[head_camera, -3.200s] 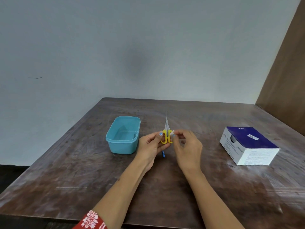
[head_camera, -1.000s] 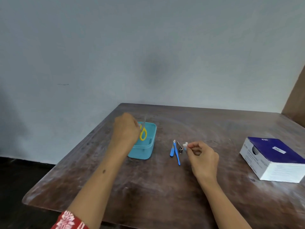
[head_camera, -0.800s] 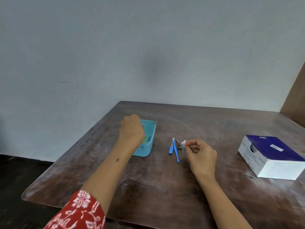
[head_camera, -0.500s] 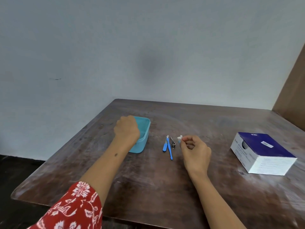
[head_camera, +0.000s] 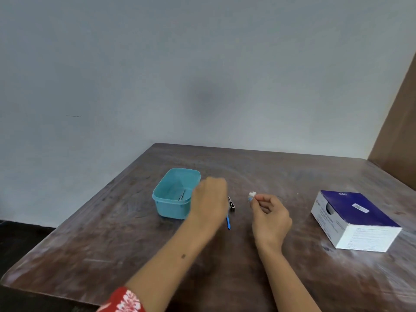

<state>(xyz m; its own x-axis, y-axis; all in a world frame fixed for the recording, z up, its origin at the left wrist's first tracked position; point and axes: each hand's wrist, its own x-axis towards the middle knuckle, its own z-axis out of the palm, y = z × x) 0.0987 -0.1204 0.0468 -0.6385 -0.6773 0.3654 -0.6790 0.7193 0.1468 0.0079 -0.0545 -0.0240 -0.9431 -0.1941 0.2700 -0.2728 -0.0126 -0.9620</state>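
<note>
Table (head_camera: 94, 248): dark wood, worn, low sheen, scuffed with pale streaks. Tub (head_camera: 173, 212): teal plastic, smooth, semi-matt. The blades (head_camera: 182, 194) lying inside the tub are grey metal. Just right of the tub: a blue stick (head_camera: 228, 222), smooth plastic, and a folded clip (head_camera: 231, 203), bright metal. Further right of the tub: a white wad (head_camera: 252, 194), soft-looking and matt. Well right of the tub: a box (head_camera: 358, 219), card, with a slightly glossy dark blue top and matt white sides. Sleeve (head_camera: 126, 300), nearer than the tub: printed cloth.

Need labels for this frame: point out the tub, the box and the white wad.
tub (head_camera: 171, 208), head view, front wall
box (head_camera: 369, 218), head view, blue top face
white wad (head_camera: 252, 194), head view, exposed tip
</note>
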